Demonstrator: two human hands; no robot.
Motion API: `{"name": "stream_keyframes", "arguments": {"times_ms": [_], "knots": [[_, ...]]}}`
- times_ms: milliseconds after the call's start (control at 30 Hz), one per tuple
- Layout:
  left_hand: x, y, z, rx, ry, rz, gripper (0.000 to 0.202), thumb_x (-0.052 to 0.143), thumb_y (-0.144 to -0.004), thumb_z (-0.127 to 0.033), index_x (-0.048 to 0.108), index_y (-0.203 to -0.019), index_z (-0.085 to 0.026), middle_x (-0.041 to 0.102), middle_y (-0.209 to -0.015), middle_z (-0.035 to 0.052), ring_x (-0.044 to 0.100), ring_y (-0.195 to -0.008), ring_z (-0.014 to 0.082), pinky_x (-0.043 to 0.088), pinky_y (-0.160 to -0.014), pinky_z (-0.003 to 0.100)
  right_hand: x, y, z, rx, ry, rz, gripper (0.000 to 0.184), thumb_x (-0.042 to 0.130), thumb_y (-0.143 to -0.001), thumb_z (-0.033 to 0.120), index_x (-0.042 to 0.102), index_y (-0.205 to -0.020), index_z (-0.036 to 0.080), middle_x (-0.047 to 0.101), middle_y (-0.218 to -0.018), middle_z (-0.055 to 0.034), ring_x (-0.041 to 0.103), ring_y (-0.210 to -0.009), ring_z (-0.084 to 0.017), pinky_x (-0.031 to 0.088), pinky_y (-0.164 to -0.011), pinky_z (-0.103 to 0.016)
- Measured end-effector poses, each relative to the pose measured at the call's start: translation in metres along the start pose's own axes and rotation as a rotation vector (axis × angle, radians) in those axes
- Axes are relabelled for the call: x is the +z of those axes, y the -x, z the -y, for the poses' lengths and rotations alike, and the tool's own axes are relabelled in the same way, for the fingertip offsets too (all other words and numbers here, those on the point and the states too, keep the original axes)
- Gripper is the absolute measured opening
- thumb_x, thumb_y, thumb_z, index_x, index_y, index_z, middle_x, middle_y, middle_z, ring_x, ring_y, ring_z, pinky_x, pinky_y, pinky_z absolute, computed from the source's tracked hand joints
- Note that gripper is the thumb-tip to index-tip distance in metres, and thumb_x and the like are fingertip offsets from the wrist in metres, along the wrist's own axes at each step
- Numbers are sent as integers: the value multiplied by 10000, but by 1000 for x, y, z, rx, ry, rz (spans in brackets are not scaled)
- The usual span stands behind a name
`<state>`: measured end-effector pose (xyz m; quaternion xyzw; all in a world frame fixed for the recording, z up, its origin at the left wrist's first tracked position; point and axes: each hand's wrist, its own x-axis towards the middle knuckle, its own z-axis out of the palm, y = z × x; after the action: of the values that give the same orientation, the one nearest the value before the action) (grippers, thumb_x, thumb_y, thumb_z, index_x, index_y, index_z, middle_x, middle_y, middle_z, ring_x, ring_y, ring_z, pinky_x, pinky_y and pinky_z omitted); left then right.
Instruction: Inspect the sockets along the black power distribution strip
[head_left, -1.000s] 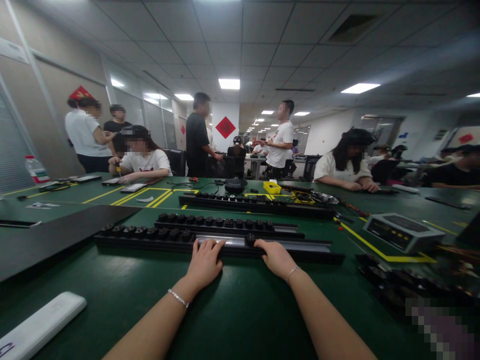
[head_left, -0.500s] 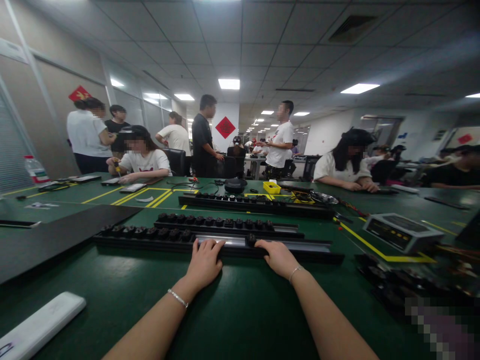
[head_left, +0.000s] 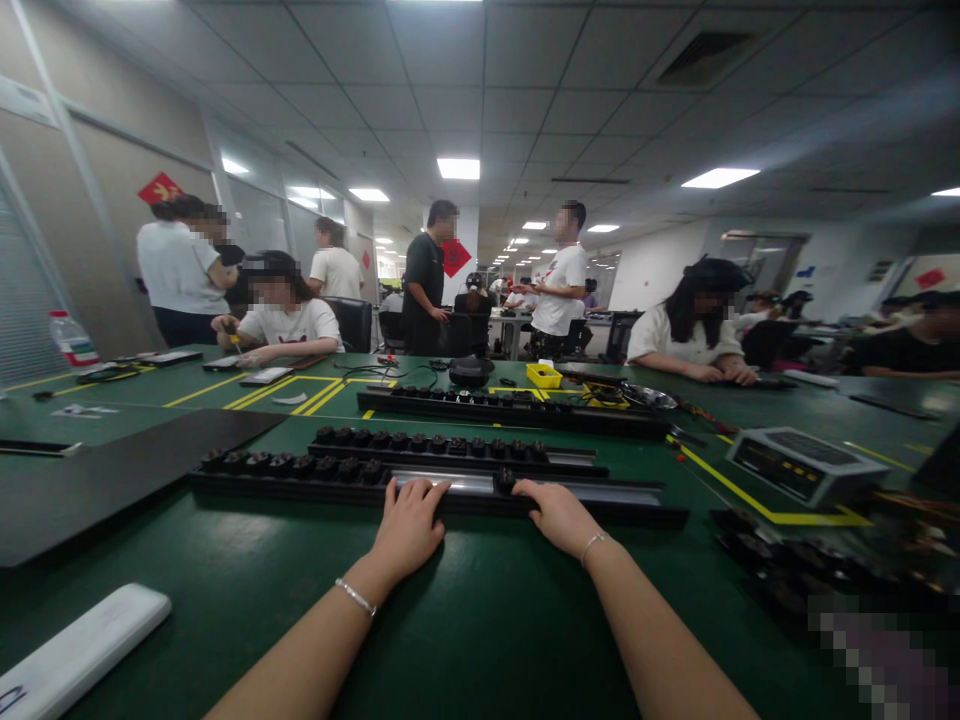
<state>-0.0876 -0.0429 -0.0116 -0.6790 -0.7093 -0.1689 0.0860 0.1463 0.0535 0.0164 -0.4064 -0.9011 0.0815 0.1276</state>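
Note:
A long black rail (head_left: pixel 615 510) with a shiny channel lies across the table in front of me. Several small round black pieces (head_left: pixel 326 467) are lined up along its left part. My left hand (head_left: pixel 409 525) grips the rail's near edge, fingers over the rim just right of that row. Farther right, one single black round piece (head_left: pixel 505 481) sits in the channel. My right hand (head_left: pixel 559 515) has its index finger against that piece, thumb low by the rail's front; the other fingers are partly hidden. Behind it lies a second rail (head_left: pixel 577 460) with a similar row.
A third black rail (head_left: pixel 525 408) lies farther back, near a yellow tray (head_left: pixel 544 375). To the right are a grey metal box (head_left: pixel 806 465) and dark loose parts (head_left: pixel 795 560). A white bar (head_left: pixel 90 650) and a black sheet (head_left: pixel 120 485) lie left. Co-workers sit across the table.
My right hand and the single black piece have shifted very slightly right. My left hand has not moved. In the background, a standing person in black has shifted to the right.

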Motion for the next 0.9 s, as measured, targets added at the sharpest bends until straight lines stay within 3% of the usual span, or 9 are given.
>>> {"name": "stream_keyframes", "arguments": {"times_ms": [900], "knots": [[0,0,-2,-9,0,8,536,452,-728,-208,410,-1255,-294,520,-1155,36,421,-1132,204,58,-1074,480,-3,0,-9,4,-15,36,453,491,-689,83,540,-1095,280,631,-1050,-10,563,-997,-184,372,-855,-281]]}}
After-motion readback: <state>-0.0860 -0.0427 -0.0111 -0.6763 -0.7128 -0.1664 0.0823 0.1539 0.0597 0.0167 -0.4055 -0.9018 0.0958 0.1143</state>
